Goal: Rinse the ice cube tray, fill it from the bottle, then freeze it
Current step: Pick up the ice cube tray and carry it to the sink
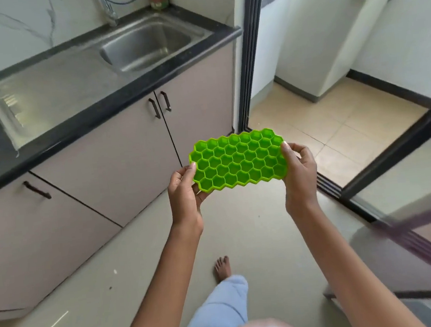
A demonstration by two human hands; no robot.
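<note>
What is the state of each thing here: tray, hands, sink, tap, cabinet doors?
Tray: empty, cells up, held over the floor.
Left hand: gripping the tray's left end.
Right hand: gripping its right end.
Sink: empty.
Tap: no water running.
Cabinet doors: closed.

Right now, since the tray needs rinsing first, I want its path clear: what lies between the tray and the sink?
In the head view, only the cabinet doors and counter edge separate the tray from the sink.

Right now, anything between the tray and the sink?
Nothing visible. Both hands, left and right, hold the green ice cube tray over open floor. The sink basin looks empty, and the counter edge before it is bare.
</note>
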